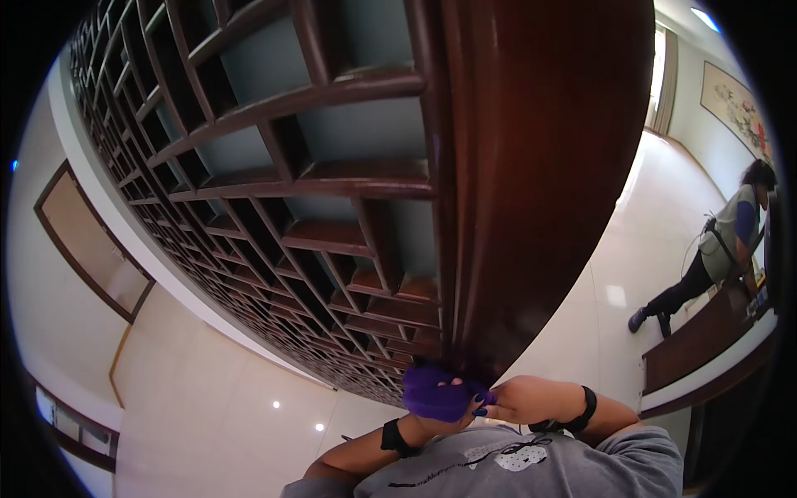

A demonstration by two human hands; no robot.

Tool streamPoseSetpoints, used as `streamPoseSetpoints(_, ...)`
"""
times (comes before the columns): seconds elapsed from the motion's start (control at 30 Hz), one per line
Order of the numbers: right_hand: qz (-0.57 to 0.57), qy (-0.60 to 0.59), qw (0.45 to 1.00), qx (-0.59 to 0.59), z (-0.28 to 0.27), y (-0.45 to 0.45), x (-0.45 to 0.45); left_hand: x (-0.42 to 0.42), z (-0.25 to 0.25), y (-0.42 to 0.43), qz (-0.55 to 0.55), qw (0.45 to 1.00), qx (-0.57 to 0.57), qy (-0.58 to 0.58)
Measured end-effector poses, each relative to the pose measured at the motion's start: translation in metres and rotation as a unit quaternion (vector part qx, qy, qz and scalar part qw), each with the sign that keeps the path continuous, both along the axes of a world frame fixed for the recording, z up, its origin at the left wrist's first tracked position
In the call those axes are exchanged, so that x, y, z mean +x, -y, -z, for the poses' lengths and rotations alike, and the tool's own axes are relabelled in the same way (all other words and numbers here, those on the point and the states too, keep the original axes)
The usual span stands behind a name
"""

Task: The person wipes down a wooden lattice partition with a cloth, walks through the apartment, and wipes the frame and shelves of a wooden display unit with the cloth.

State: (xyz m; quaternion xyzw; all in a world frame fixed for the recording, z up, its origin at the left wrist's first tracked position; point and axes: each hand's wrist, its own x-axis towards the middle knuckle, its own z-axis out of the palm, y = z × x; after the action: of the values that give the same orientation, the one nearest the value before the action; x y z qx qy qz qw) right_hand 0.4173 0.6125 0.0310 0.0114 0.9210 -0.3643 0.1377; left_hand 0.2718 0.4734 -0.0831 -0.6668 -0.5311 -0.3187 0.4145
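A bunched purple cloth (433,393) lies between my two hands, close in front of my chest and by the lower part of a dark wooden lattice screen (365,178). My left hand (448,425) is closed on the cloth, much of it covered by the folds. From the other side my right hand (496,405) pinches the cloth's right end, its fingers close to those of my left. Dark nail polish shows where the fingers meet. Some fingertips are hidden in the fabric.
The screen's broad wooden edge post (544,166) rises right before me. At the far right another person (722,232) leans over a dark wooden cabinet (693,344). A framed flower painting (737,104) hangs behind. A brown door (95,241) stands left, beyond glossy floor tiles (224,390).
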Motion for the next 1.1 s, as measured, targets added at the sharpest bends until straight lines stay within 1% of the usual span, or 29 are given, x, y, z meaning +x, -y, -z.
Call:
streamPoseSetpoints(0.07, -0.040, -0.022, 0.999, -0.010, -0.002, -0.011, 0.001, 0.004, -0.004, -0.003, 0.030, 0.998, 0.032, 0.041)
streamPoseSetpoints(0.13, -0.072, -0.060, 0.995, -0.043, -0.002, -0.018, 0.005, 0.007, -0.025, -0.010, 0.055, 0.996, 0.058, 0.035)
streamPoseSetpoints(0.2, -0.092, -0.124, 0.984, -0.089, -0.007, -0.028, 0.006, 0.008, -0.056, -0.015, 0.040, 0.998, 0.042, 0.005)
streamPoseSetpoints(0.23, -0.100, -0.136, 0.980, -0.105, -0.011, -0.033, 0.007, 0.010, -0.075, -0.014, 0.013, 1.000, 0.013, -0.021)
streamPoseSetpoints(0.3, -0.114, -0.163, 0.971, -0.135, -0.019, -0.042, 0.007, 0.014, -0.082, -0.014, -0.035, 0.996, 0.000, -0.085)
streamPoseSetpoints(0.37, -0.146, -0.225, 0.945, -0.187, -0.024, -0.053, 0.005, 0.021, -0.071, -0.024, -0.078, 0.984, 0.035, -0.160)
streamPoseSetpoints(0.43, -0.177, -0.266, 0.923, -0.217, -0.030, -0.062, 0.004, 0.030, -0.109, -0.033, -0.122, 0.969, 0.071, -0.202)
streamPoseSetpoints(0.5, -0.167, -0.274, 0.920, -0.223, -0.019, -0.071, 0.007, 0.044, -0.103, -0.047, -0.106, 0.979, 0.131, -0.114)
streamPoseSetpoints(0.53, -0.162, -0.278, 0.919, -0.226, -0.013, -0.075, 0.008, 0.046, -0.092, -0.043, -0.169, 0.972, 0.095, -0.135)
streamPoseSetpoints(0.57, -0.137, -0.267, 0.927, -0.224, -0.006, -0.078, 0.008, 0.047, -0.087, -0.043, -0.210, 0.958, 0.086, -0.175)
streamPoseSetpoints(0.63, -0.087, -0.242, 0.940, -0.225, 0.004, -0.081, 0.010, 0.049, -0.090, -0.043, -0.287, 0.922, 0.064, -0.251)
streamPoseSetpoints(0.73, -0.103, -0.250, 0.950, -0.154, 0.005, -0.092, 0.016, 0.057, -0.091, -0.047, -0.396, 0.846, 0.037, -0.354)
streamPoseSetpoints(0.77, -0.095, -0.247, 0.951, -0.160, 0.009, -0.095, 0.016, 0.059, -0.090, -0.049, -0.429, 0.817, 0.031, -0.385)
streamPoseSetpoints(0.83, -0.081, -0.239, 0.952, -0.172, 0.021, -0.102, 0.017, 0.063, -0.072, -0.046, -0.420, 0.832, 0.014, -0.362)
streamPoseSetpoints(0.87, -0.071, -0.213, 0.958, -0.178, 0.021, -0.107, 0.018, 0.062, -0.069, -0.046, -0.391, 0.859, 0.007, -0.329)
streamPoseSetpoints(0.9, -0.062, -0.188, 0.963, -0.184, 0.022, -0.112, 0.018, 0.062, -0.069, -0.047, -0.361, 0.884, 0.002, -0.297)
streamPoseSetpoints(0.93, -0.054, -0.163, 0.967, -0.189, 0.023, -0.116, 0.018, 0.059, -0.077, -0.048, -0.306, 0.921, -0.002, -0.240)
streamPoseSetpoints(1.0, -0.050, -0.156, 0.966, -0.201, 0.020, -0.117, 0.008, 0.045, -0.088, -0.045, -0.279, 0.933, 0.003, -0.226)
streamPoseSetpoints(1.1, -0.074, -0.174, 0.950, -0.247, 0.023, -0.116, 0.005, 0.037, -0.081, -0.042, -0.360, 0.863, 0.025, -0.354)
